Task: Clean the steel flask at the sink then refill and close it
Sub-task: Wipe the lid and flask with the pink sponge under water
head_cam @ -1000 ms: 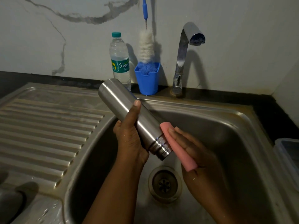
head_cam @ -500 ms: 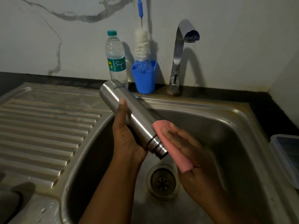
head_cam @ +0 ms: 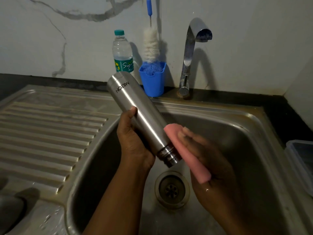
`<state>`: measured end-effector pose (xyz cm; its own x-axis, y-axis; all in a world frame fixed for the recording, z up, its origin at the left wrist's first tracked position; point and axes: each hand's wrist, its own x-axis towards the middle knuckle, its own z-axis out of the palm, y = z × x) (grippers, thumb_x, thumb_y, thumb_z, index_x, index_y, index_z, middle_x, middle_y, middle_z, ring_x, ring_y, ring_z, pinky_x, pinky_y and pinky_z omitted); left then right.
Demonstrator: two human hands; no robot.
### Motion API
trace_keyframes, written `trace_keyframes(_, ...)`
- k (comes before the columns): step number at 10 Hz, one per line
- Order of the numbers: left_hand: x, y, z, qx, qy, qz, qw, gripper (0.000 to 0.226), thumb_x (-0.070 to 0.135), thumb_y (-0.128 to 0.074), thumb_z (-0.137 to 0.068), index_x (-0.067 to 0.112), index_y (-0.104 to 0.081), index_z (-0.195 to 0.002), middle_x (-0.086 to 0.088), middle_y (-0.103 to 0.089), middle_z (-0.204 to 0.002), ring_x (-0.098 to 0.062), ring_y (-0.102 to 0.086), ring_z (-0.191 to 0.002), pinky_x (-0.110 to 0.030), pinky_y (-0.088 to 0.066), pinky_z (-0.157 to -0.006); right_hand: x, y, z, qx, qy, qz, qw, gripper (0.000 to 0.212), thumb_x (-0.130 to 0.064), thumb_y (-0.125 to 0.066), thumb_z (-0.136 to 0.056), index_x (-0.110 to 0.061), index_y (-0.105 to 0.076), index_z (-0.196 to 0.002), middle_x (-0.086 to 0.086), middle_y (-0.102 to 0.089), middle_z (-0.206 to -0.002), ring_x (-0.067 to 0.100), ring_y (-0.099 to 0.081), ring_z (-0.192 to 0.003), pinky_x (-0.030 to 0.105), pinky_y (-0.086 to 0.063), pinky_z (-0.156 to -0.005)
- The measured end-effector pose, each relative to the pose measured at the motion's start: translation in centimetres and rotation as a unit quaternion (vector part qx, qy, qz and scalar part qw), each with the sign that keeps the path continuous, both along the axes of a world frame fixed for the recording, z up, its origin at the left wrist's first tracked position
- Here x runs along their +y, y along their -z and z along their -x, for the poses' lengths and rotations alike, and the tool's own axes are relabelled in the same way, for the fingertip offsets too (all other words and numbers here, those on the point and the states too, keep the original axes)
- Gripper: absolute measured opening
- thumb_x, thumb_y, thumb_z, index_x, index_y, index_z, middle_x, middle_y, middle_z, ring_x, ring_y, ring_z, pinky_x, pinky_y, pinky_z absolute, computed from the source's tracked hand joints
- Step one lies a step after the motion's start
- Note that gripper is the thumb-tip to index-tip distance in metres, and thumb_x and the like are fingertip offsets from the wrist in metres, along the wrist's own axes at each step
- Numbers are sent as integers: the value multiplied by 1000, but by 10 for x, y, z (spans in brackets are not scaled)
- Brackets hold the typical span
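I judge I am in the 1st step, the cleaning: the outside of the flask (head_cam: 140, 114) is being wiped, and rinsing, refilling and closing are all not yet done. The flask hangs tilted over the sink (head_cam: 237, 126), base up toward the far left, open threaded mouth down toward the drain (head_cam: 171, 189), with no cap on it and none that I can see anywhere. My left hand (head_cam: 133, 143) grips the flask around its lower body from the left, thumb lying up along the steel and the other fingers curled behind it, out of my view. My right hand (head_cam: 208, 160) holds a pink sponge (head_cam: 184, 155) flat against the flask's right side, by the neck and threads; its fingers (head_cam: 188, 134) are laid fairly straight over the top of the sponge and pressed against it, though they are blurred, so I cannot tell whether they lie together or slightly apart. Both forearms come up from the bottom of the view and meet over the basin. The tap (head_cam: 191, 53) stands behind, spout above the basin, and I see no water running. For the next move I judge I need a firm left grip, since wet steel will slip, and sponge strokes along the body and into the thread grooves; the brush (head_cam: 150, 44) standing in the blue cup (head_cam: 153, 82) looks the right tool for the inside. A plastic bottle (head_cam: 122, 51) stands on the surface beside that cup.
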<state>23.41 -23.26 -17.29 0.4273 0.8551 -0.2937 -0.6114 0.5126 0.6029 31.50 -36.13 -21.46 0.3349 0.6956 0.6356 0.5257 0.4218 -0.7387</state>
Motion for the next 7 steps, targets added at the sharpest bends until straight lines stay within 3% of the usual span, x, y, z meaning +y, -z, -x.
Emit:
trace_keyframes(1,-2,0,-1,10,2,-14,1000,61,49,-67,-70,15,-59,-119,-10,-69,-91,-25,-69,-82,-46,-57,-81,0,2,-1,93,-27,16,995,40,-11,-54,-93,-26,-57,-131,-4,-57,-134,16,-51,-126,33,-42,-104)
trace_keyframes(2,1,2,2,-7,2,7,1000,62,47,-70,-65,12,-58,-115,-9,-69,-78,-22,-70,-67,-39,-59,-65,1,13,-9,-20,46,3,999,50,-12,-58,-83,-26,-54,-131,-5,-52,-138,15,-47,-130,31,-36,-109)
trace_keyframes(3,5,1,4,-16,7,5,1000,67,47,-70,-67,12,-56,-123,-9,-69,-79,-21,-69,-64,-35,-56,-58,4,19,-13,14,73,41,996,78,19,-62,-73,-34,-53,-130,-11,-53,-137,10,-47,-129,34,-39,-108)
trace_keyframes(4,5,4,3,-17,20,3,1000,58,51,-63,-77,12,-59,-120,-9,-69,-80,-21,-69,-66,-36,-56,-62,5,21,-14,45,95,43,994,79,17,-60,-76,-41,-52,-129,-16,-54,-134,6,-48,-127,37,-41,-106)
trace_keyframes(5,3,5,2,-21,22,29,999,56,53,-63,-78,11,-61,-116,-8,-69,-76,-21,-69,-66,-35,-57,-63,3,16,-12,37,91,14,995,55,0,-55,-83,-28,-52,-130,-6,-54,-136,10,-48,-128,35,-41,-106)
trace_keyframes(6,1,1,1,4,18,22,1000,73,53,-71,-63,14,-56,-122,-9,-71,-79,-23,-71,-68,-40,-57,-65,4,15,-5,28,40,-15,999,57,-5,-56,-83,-35,-52,-132,-3,-53,-137,19,-48,-129,41,-39,-107)
trace_keyframes(7,0,-1,0,18,6,25,1000,83,51,-75,-55,15,-54,-127,-11,-70,-89,-24,-73,-69,-43,-58,-66,6,20,-9,36,56,33,997,77,14,-59,-77,-40,-52,-131,-14,-53,-136,11,-48,-129,39,-41,-107)
